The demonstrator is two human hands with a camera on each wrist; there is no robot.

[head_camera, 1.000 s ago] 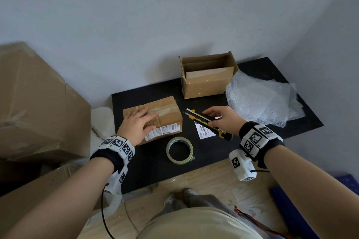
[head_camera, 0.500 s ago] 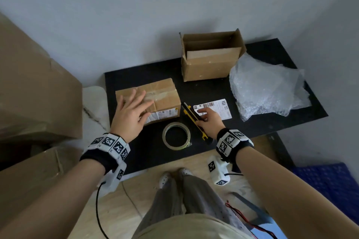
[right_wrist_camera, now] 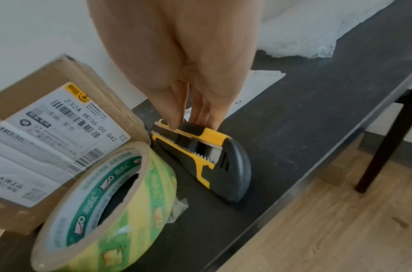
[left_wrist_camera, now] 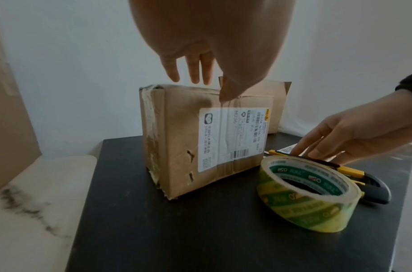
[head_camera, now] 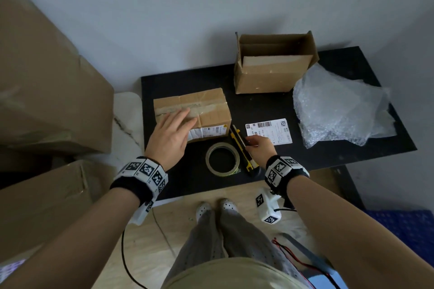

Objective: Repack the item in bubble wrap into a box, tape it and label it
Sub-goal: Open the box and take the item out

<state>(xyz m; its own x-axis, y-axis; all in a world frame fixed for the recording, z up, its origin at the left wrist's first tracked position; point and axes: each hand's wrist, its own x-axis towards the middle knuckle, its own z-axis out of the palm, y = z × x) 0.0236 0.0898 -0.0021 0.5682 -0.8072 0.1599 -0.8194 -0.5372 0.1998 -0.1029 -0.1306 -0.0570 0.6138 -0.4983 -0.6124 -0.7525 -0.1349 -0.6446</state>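
Left hand (head_camera: 169, 138), fingers straight and spread, sits over the sealed box (head_camera: 206, 103), which presumably hides the item; press the box down first. To that hand's right, past the tape roll (left_wrist_camera: 316, 211), the right hand (head_camera: 259, 150) pinches the knife (right_wrist_camera: 200, 147) lying on the counter (head_camera: 305, 157): lift it, then cut the seam shallowly.

You are facing two small boxes, a sealed box (head_camera: 199, 105) and an open box (head_camera: 270, 77), one tape roll (head_camera: 222, 158), one utility knife (head_camera: 238, 141), one loose label (head_camera: 270, 130) and one bubble wrap heap (head_camera: 340, 110).
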